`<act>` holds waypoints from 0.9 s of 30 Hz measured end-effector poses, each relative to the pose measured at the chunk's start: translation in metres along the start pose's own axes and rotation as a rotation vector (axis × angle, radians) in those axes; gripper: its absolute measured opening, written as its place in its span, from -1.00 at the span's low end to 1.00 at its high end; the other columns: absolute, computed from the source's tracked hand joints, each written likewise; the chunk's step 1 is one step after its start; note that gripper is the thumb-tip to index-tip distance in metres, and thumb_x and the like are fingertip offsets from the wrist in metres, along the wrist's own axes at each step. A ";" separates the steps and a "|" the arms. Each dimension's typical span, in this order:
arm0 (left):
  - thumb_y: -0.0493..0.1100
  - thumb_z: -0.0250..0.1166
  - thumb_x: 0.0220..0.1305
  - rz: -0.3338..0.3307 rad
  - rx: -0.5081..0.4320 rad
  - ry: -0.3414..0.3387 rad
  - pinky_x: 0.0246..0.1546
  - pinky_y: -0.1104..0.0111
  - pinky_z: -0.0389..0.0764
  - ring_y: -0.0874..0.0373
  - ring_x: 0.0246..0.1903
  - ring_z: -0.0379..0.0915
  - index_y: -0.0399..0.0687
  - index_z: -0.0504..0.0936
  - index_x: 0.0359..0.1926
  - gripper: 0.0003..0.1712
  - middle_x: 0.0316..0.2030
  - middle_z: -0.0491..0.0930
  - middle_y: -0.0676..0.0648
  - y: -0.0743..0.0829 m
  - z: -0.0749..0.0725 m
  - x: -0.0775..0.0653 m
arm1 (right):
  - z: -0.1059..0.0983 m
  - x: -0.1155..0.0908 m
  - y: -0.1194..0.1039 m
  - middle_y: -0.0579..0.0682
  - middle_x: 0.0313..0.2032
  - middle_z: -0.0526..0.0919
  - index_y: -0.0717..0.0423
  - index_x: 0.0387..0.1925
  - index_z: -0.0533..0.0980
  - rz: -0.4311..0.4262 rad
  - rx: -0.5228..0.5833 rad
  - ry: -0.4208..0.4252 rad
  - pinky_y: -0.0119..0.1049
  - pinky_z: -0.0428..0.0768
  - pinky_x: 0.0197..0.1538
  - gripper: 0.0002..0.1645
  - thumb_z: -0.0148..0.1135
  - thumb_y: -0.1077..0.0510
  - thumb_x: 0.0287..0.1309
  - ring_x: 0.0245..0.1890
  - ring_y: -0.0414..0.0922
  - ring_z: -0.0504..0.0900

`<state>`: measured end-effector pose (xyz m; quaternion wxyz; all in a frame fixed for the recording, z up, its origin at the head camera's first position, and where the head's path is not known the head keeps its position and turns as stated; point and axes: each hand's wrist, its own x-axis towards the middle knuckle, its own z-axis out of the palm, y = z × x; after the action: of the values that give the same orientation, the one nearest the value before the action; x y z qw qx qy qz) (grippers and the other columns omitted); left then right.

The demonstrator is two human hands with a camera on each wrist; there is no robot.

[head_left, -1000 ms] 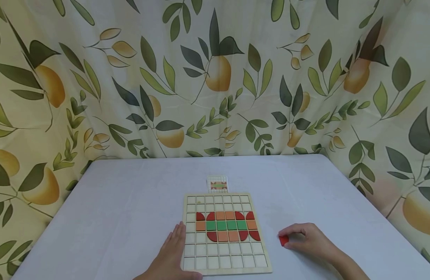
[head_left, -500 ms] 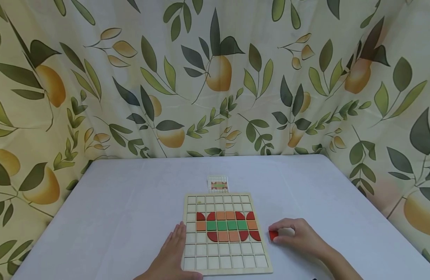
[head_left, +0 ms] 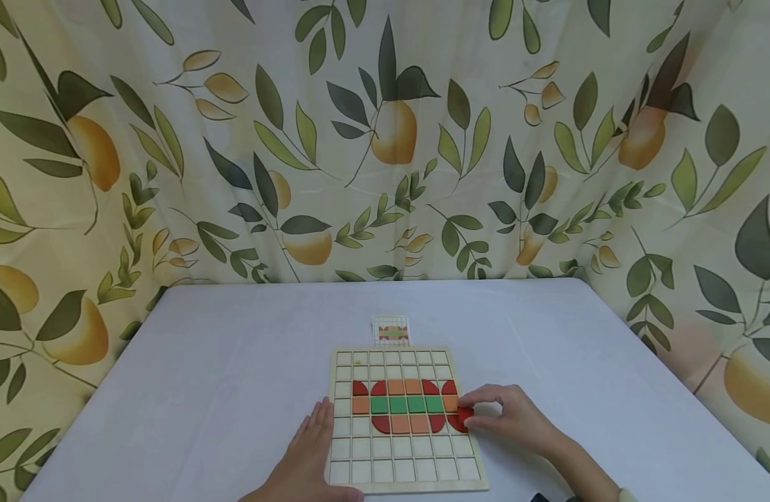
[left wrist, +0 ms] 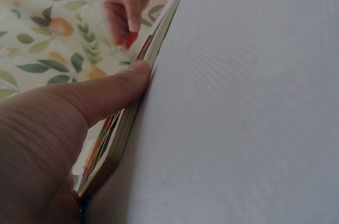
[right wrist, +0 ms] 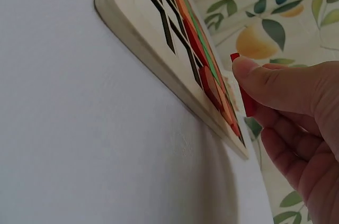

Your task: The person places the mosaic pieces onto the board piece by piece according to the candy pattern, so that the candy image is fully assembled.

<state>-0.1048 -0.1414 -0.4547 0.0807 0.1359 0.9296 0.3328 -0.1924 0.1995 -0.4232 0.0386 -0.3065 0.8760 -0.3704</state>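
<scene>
A wooden grid board [head_left: 404, 471] lies on the white table, with green, orange and red tiles set in three of its rows. Pinched between the thumb and fingers of my right hand [head_left: 513, 420] is a red tile [right wrist: 247, 103], held over the board's right edge. In the head view this tile overlaps the rightmost dark red piece. My left hand [head_left: 302, 450] rests against the board's near left corner, its straight fingers along the left side and its thumb [left wrist: 119, 87] on the near edge.
A small card [head_left: 392, 331] printed with a coloured grid pattern lies just beyond the board's far edge. A curtain [head_left: 334, 139] with a fruit and leaf print hangs behind and beside the table [head_left: 234, 348].
My right hand has moved left with the red tile, from the table beside the board to over its right edge. The left hand and the board have stayed put.
</scene>
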 end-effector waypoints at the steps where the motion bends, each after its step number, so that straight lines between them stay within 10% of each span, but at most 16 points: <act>1: 0.52 0.30 -0.33 0.002 0.003 -0.001 0.24 -0.09 -0.14 -0.19 0.35 -0.36 -0.43 -0.21 0.37 0.54 0.37 -0.22 -0.34 0.000 0.000 0.000 | 0.002 0.002 -0.001 -0.26 -0.24 0.65 0.06 -0.17 0.64 -0.011 0.008 0.000 -0.26 0.53 -0.08 -0.62 0.37 -0.02 -0.05 -0.18 -0.25 0.58; 27: 0.55 0.28 -0.35 -0.031 0.010 -0.018 0.25 -0.06 -0.17 -0.14 0.36 -0.38 -0.38 -0.22 0.38 0.55 0.39 -0.22 -0.30 0.003 -0.002 -0.001 | 0.049 0.055 -0.040 -0.09 -0.25 0.67 0.19 -0.19 0.63 -0.352 0.075 -0.098 -0.32 0.55 -0.15 -0.72 0.34 0.17 0.02 -0.23 -0.22 0.59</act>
<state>-0.1041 -0.1409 -0.4510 0.0936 0.1248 0.9326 0.3255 -0.2019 0.1164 -0.4229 0.0270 -0.4712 0.7915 -0.3883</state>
